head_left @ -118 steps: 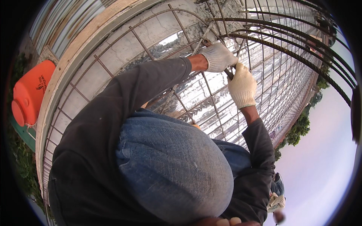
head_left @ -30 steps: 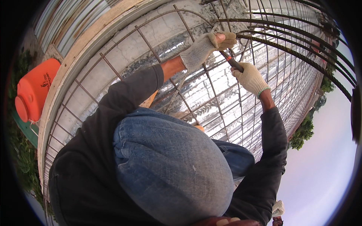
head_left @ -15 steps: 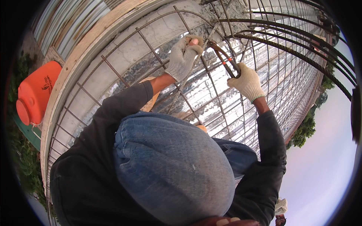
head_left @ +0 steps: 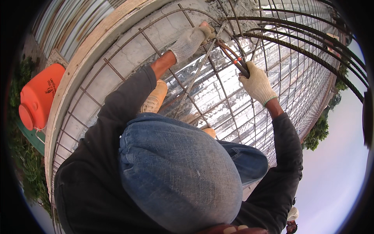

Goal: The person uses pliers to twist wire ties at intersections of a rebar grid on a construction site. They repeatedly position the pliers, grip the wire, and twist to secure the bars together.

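Observation:
My right hand (head_left: 257,84), in a cream knit glove, grips the handles of long-handled pincers (head_left: 234,59) with red-orange bands. The tool's jaws reach up to a crossing of steel bars and a twisted strand (head_left: 215,46) at the upper middle. My left hand (head_left: 191,41), in a grey-stained glove, has its fingers curled by the same crossing, left of the jaws. Whatever those fingers hold is hidden. Beneath both hands spreads a rebar mesh (head_left: 220,87) over shiny corrugated metal sheet (head_left: 237,117).
Thick ribbed bars (head_left: 296,48) arch across the upper right. A concrete strip (head_left: 134,50) and a wooden form board (head_left: 62,91) curve along the left. Beyond the board is an orange jug (head_left: 41,95). My bent knee (head_left: 179,167) and a tan boot (head_left: 155,97) are close below. Another person's gloved hand (head_left: 293,213) shows lower right.
The pincers' handles have come closer together. My left hand has shifted slightly up and right, its fingers curling further over. My right hand has moved a little right and down.

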The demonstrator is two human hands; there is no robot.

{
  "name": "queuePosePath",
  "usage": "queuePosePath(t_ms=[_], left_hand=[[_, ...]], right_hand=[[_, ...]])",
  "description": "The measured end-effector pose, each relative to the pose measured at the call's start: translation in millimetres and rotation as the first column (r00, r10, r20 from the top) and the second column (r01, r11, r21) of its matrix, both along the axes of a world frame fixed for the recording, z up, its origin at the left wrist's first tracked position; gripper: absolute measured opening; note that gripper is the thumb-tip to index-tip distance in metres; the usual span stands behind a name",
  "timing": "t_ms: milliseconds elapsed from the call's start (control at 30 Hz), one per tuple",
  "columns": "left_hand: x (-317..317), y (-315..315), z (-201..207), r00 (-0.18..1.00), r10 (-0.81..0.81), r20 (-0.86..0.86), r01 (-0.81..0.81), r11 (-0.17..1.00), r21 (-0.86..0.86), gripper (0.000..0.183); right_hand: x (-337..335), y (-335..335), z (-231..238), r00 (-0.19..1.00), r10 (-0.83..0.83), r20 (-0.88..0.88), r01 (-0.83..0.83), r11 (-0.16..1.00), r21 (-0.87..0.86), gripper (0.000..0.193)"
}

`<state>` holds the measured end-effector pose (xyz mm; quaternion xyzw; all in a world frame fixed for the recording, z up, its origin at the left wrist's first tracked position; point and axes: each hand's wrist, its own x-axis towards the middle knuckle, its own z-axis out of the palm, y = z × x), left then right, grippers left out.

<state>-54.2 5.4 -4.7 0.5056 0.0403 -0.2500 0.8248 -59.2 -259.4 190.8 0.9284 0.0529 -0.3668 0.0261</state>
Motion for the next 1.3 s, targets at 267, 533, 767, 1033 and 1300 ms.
queuePosePath(t_ms=[267,533,767,1033,1300], left_hand=[[2,0,-9,0.987,-0.003,0.162,0.003,1.000,0.004,0.060],[-3,-6,-20,0.974,0.093,0.208,-0.087,0.996,-0.037,0.048],[-1,-9,-7,0.985,0.034,0.168,-0.037,0.999,0.013,0.050],[-4,-11,-36,0.986,0.033,0.164,-0.037,0.999,0.024,0.054],[-6,-12,-23,0.985,0.094,0.147,-0.097,0.995,0.010,0.048]], right_hand=[[27,-18,9,0.535,-0.396,-0.746,0.740,0.646,0.188,0.053],[17,10,11,0.905,-0.267,-0.330,0.337,0.925,0.175,0.061],[13,10,17,0.997,-0.001,-0.079,0.000,1.000,-0.021,0.074],[11,17,9,0.908,0.351,0.229,-0.329,0.936,-0.129,0.045],[12,0,3,0.998,-0.001,0.056,-0.007,0.991,0.135,0.037]])
